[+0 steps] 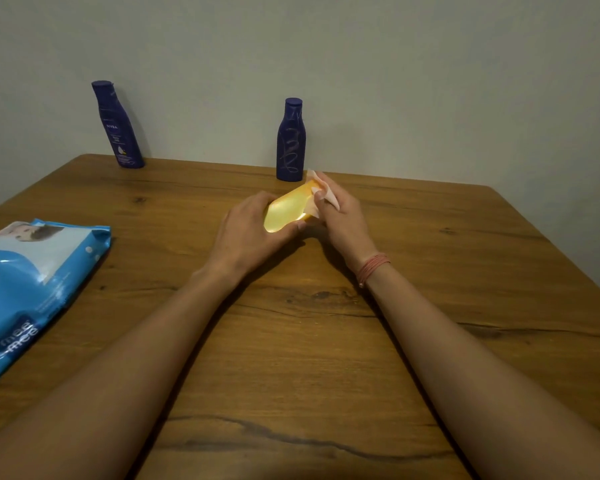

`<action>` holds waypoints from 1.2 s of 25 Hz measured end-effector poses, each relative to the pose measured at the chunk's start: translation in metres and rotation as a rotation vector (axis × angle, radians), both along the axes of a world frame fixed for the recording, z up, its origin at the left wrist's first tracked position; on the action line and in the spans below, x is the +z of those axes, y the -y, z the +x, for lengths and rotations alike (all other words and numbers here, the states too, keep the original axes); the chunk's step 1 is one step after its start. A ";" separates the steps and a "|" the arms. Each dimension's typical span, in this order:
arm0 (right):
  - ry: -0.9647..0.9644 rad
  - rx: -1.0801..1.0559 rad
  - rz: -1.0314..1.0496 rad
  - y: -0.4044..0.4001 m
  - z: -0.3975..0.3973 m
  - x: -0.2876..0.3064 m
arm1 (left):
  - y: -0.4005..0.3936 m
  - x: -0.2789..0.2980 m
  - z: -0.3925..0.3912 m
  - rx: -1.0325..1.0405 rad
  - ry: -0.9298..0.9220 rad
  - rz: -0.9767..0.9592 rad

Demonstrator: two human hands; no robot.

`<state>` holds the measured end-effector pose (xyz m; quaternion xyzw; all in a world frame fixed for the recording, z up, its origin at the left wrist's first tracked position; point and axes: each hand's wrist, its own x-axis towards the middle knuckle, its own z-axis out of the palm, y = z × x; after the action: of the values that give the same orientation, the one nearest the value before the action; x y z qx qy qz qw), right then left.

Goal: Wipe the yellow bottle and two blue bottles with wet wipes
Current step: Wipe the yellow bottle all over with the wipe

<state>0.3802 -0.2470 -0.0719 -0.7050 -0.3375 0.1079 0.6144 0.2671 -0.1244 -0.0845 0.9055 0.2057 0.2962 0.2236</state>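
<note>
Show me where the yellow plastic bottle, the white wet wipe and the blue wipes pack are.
Yellow plastic bottle (286, 211): head view, on its shiny flat side.
White wet wipe (330, 197): head view, on the fold above the right hand's fingers.
Blue wipes pack (25, 289): head view, on its blue front.

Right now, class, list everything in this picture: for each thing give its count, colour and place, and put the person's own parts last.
yellow bottle: one, yellow, tilted, held above the table's middle
wet wipe: one, pale, at the yellow bottle's far end
blue bottles: two, dark blue, upright at the far edge
wipes pack: one, blue, left edge
table: one, brown wood
wristband: one, pink, right wrist
left hand: grips the yellow bottle
right hand: holds the wet wipe
</note>
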 end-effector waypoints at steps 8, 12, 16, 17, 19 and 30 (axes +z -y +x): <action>0.123 -0.088 0.021 0.003 -0.001 -0.001 | -0.003 0.001 -0.001 -0.005 -0.013 -0.031; 0.102 -0.082 -0.002 0.004 0.002 0.001 | 0.007 0.002 0.000 -0.076 -0.059 0.015; 0.277 -0.067 -0.092 0.000 -0.004 0.001 | 0.007 -0.001 0.001 0.053 -0.019 -0.020; 0.355 -0.054 -0.127 -0.002 -0.007 -0.001 | 0.005 -0.001 0.001 0.087 -0.006 -0.033; 0.511 0.003 -0.217 -0.007 -0.017 -0.005 | 0.000 0.000 0.000 0.146 0.022 -0.056; 0.720 0.037 -0.396 -0.006 -0.013 -0.006 | 0.014 0.001 0.003 -0.018 0.030 -0.001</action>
<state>0.3673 -0.2413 -0.0782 -0.7961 -0.5163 -0.0716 0.3075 0.2699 -0.1386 -0.0836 0.9027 0.1940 0.3078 0.2297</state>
